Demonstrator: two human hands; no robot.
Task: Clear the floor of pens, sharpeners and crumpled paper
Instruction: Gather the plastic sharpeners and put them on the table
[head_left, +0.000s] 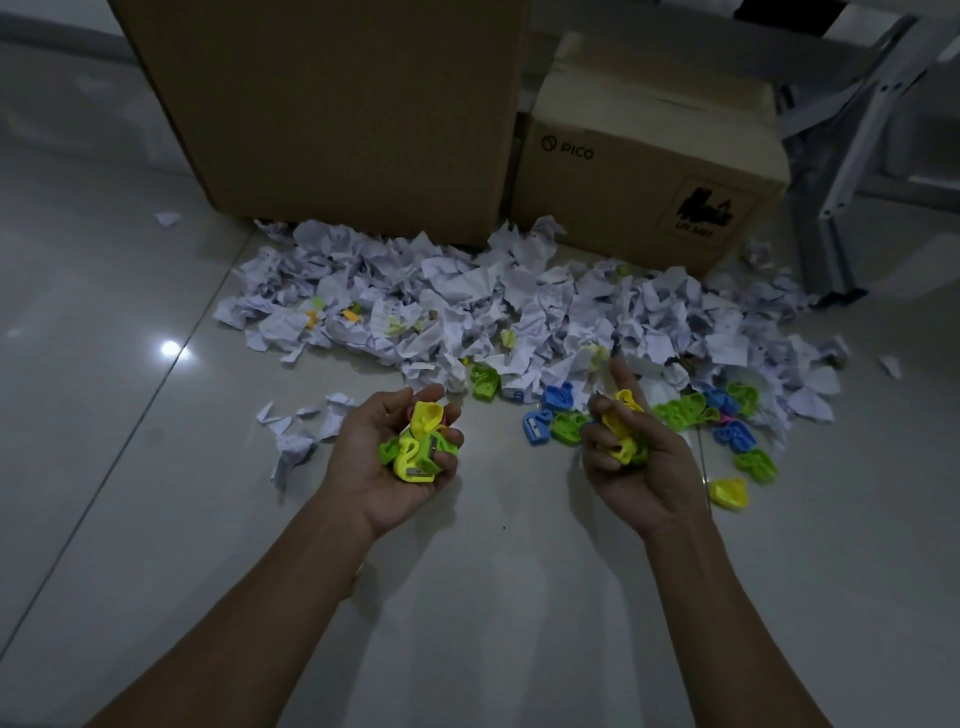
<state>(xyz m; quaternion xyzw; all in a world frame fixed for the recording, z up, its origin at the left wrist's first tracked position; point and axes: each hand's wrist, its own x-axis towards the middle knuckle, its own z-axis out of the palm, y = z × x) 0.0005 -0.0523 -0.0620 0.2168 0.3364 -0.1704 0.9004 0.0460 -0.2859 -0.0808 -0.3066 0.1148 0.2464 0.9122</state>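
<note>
"PICO" printed in dark letters beside a round logo on the smaller cardboard box (649, 171), upper left of its front face; lower right of the same face, a black hazard-style label with a line of text beneath (too blurred to read past something like "UN"). To its left, almost touching, a taller plain cardboard box (332, 114), no writing visible. Spread along the foot of both boxes, a wide heap of crumpled paper (519, 306), long axis running left to right across the tiled floor (493, 597), faint handwriting on some sheets but illegible. A few loose scraps (306, 426) lying apart at the near left of the heap. Cupped palm-up in the left hand (400, 457), fingers curled round them, a cluster of yellow and green sharpeners (418, 447), one metal blade facing up. Clenched in the right hand (631, 457), more yellow and green sharpeners (623, 431), forefinger sticking out towards the heap. On the floor between and to the right of the hands, scattered blue, green and yellow sharpeners (566, 423), pointing every way, no common axis. A lone yellow sharpener (730, 492) nearest, just right of the right wrist. At far right, a grey metal frame (831, 208), leaning.
</note>
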